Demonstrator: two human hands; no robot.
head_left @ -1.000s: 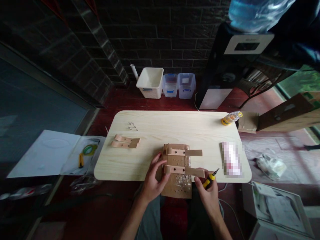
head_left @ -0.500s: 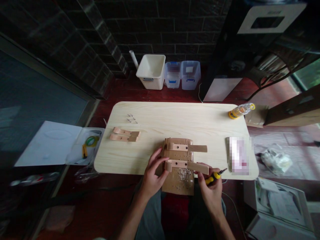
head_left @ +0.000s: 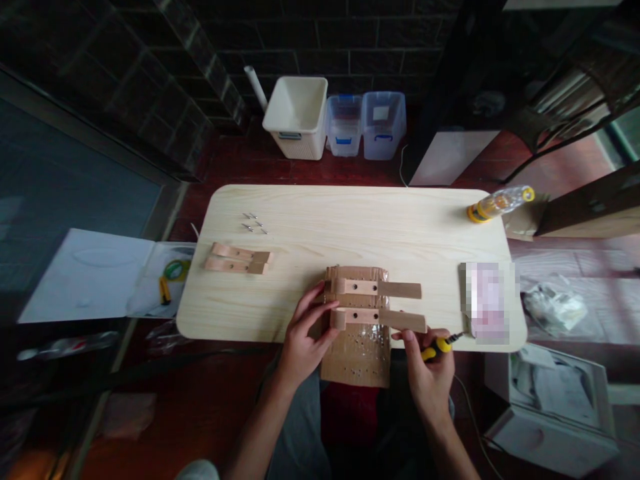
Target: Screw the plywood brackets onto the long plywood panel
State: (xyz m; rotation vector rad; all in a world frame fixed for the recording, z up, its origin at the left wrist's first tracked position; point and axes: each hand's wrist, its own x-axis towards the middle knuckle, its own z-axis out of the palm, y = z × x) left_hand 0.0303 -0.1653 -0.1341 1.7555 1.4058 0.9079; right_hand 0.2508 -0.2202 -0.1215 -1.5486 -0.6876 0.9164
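Note:
My left hand (head_left: 309,341) pinches the curled left end of the nearer light-brown strip (head_left: 370,316), which has two dark round spots along it. A similar farther strip (head_left: 367,287) lies parallel to it. Both rest across a piece of brown cardboard (head_left: 355,367) with small holes and shiny tape, at the table's near edge. My right hand (head_left: 431,370) is closed around a yellow-and-black screwdriver (head_left: 437,348), its tip pointing right. The thumb and a finger of that hand are by the nearer strip's right end; whether they touch it I cannot tell.
On the pale table (head_left: 300,220) lie several screws (head_left: 255,224) and another pair of strips (head_left: 239,259) at left. A clear yellow-based bottle (head_left: 500,203) and a blurred-out flat item (head_left: 487,303) are at right. Bins (head_left: 297,123) stand behind; an open white case (head_left: 95,277) is at left.
The whole view has shifted, so the far bins and table edge sit higher. Both hands keep their places at the strip, and the screwdriver stays in my right hand.

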